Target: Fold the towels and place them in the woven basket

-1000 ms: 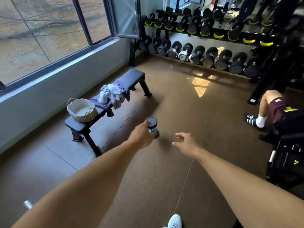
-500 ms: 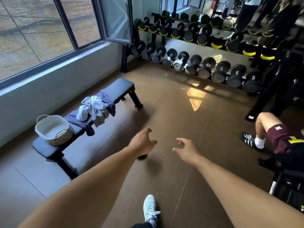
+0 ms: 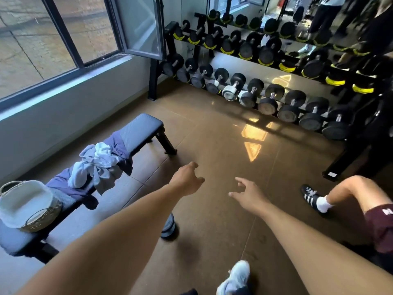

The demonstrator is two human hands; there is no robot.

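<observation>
Towels (image 3: 100,165) (crumpled on bench (image 3: 140,128)) lie left of both empty hands.

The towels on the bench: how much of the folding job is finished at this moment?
Nothing looks done: the round woven basket with white lining holds no folded towel. The crumpled white and purple towels lie in an unfolded heap on the dark padded bench. Nothing is in hand: the left hand and right hand are both empty. All folding and placing remains.

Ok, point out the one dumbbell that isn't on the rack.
The small dumbbell standing on end on the floor under the left forearm, beside the bench; every other sits racked.
</observation>
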